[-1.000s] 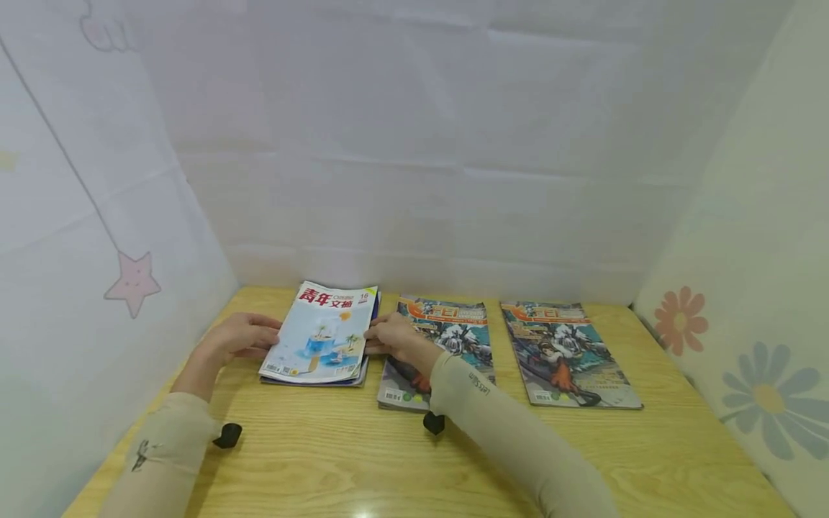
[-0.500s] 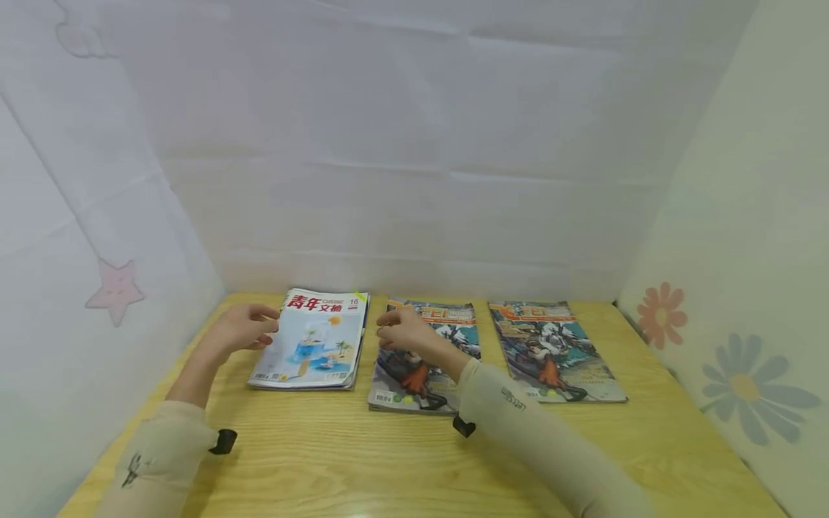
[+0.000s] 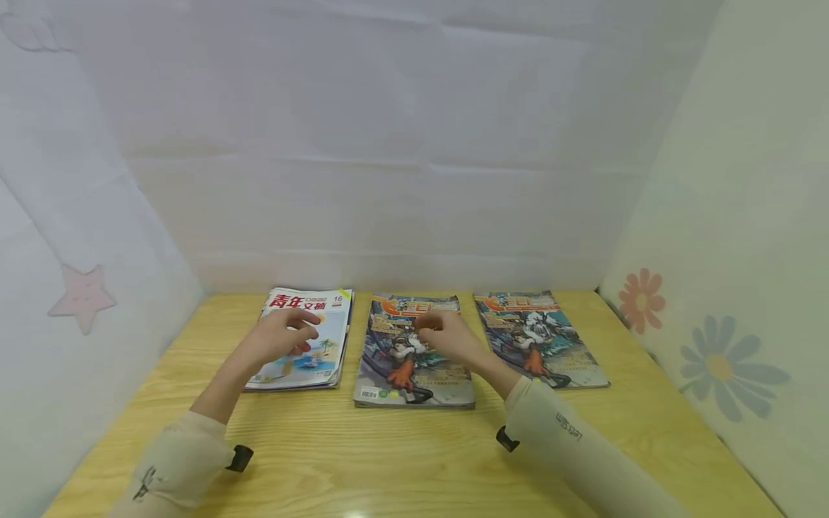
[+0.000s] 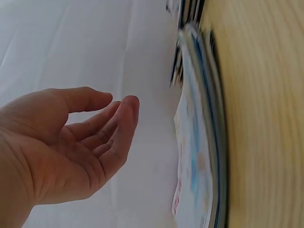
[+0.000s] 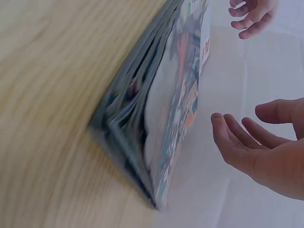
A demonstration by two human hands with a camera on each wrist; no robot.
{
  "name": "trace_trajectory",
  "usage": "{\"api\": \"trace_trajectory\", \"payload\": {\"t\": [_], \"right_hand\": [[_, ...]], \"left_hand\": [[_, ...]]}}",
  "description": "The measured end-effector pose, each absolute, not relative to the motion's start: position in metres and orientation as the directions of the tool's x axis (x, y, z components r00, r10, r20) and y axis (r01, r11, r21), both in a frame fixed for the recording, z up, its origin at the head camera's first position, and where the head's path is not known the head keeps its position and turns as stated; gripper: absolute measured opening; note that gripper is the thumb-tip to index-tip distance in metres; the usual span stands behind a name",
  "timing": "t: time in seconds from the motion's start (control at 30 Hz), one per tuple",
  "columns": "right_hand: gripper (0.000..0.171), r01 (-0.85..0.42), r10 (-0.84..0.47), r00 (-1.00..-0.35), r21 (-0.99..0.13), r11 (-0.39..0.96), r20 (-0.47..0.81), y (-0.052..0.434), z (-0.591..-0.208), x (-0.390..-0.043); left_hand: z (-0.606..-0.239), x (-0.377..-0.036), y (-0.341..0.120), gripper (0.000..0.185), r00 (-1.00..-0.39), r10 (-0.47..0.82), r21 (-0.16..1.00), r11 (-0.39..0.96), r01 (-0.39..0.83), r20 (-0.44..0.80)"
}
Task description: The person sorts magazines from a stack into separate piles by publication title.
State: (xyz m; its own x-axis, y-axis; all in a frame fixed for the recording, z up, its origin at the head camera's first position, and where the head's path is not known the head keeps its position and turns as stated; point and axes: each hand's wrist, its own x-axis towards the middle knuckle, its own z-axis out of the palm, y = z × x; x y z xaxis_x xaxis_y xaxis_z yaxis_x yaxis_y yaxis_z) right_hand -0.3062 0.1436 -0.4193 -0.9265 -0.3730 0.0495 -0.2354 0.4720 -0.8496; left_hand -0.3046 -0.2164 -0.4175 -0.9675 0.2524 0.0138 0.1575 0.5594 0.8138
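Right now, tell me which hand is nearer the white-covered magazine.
The left hand. It hovers just above the white-covered magazine, not touching it; the right hand is farther off to the right, above the middle magazine stack.

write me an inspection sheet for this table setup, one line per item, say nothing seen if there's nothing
Surface: pale wood-grain table, with three sets of magazines in a row along the far side.
Job's things: left stack, white and blue cover on top, edges uneven; middle stack and right magazine, matching dark illustrated covers.
Clutter: nothing seen.
Left hand: left hand above the left stack, fingers loosely bent, holding nothing.
Right hand: right hand above the middle stack, fingers loosely bent, holding nothing.
Cables: nothing seen.
Surroundings: creased white backdrop; pink star on the left side, red flower and blue-grey flower on the right.
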Motion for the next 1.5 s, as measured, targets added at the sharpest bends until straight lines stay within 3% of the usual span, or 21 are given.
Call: {"api": "trace_trajectory", "payload": {"t": [0.27,0.53,0.93,1.1,1.27,1.5], "right_hand": [[0.03,-0.21,-0.25,-0.966,-0.759,0.616,0.064,0.176,-0.42,-0.301],[0.05,-0.031,-0.15,-0.982,-0.679,0.733,-0.116,0.203,-0.439,-0.302],[0.053,0.064,-0.156,-0.97,-0.82,0.569,-0.184,0.212,-0.451,-0.303],[0.047,0.115,-0.117,-0.973,-0.86,0.496,-0.198,0.214,-0.454,-0.306],[0.043,0.208,-0.098,-0.962,-0.918,0.338,-0.254,0.216,-0.459,-0.311],[0.044,0.274,-0.119,-0.947,-0.945,0.179,-0.297,0.222,-0.463,-0.315]], "left_hand": [[-0.429,-0.307,-0.174,0.038,-0.958,0.283,0.837,0.533,0.122,-0.041],[-0.441,-0.316,-0.136,0.049,-0.942,0.285,0.828,0.56,0.016,-0.175],[-0.449,-0.318,-0.128,0.044,-0.956,0.242,0.825,0.565,0.002,-0.164],[-0.453,-0.321,-0.127,0.048,-0.948,0.252,0.901,0.428,-0.072,-0.196],[-0.455,-0.322,-0.127,0.056,-0.929,0.287,0.95,0.269,-0.157,-0.235],[-0.455,-0.323,-0.129,0.061,-0.921,0.292,0.954,0.225,-0.198,-0.26]]}}
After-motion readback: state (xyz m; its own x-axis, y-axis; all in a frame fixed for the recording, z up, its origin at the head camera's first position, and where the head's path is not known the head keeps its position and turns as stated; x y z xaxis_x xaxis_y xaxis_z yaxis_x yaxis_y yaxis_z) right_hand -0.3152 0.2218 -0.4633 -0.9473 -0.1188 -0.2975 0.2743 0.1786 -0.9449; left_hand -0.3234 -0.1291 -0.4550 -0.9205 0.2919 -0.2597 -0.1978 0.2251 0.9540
